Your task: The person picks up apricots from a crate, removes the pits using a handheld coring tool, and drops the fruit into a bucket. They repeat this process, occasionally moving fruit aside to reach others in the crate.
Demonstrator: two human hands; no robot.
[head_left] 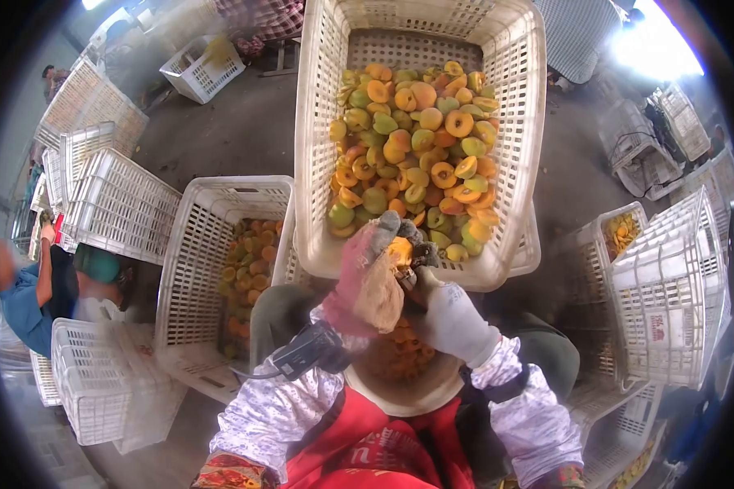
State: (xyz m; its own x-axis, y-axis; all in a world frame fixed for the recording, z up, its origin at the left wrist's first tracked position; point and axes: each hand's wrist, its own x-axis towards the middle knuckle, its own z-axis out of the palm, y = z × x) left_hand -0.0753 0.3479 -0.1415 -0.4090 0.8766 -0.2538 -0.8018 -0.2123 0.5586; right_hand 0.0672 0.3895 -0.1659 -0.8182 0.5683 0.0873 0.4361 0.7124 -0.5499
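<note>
My left hand (369, 273), in a pink glove with dark, soiled fingertips, is closed around an orange-yellow fruit piece (400, 251) that looks like a peach or apricot. A tan cloth patch covers its palm side. My right hand (457, 316), in a whitish glove, meets it at the fruit. Its fingers are pinched on something small there, partly hidden, perhaps a metal tool. Beyond both hands, a large white crate (528, 155) holds many halved fruits (416, 147), green to orange, several showing pit hollows. Below my hands, a round container (400, 398) in my lap holds orange pieces.
At left stands another white crate (179, 269) with fruit halves. Stacked crates (122, 204) rise farther left, near a person in a blue shirt (28, 306). More crates (665, 301) stand at right, some with fruit. A black device (310, 350) is strapped on my left forearm.
</note>
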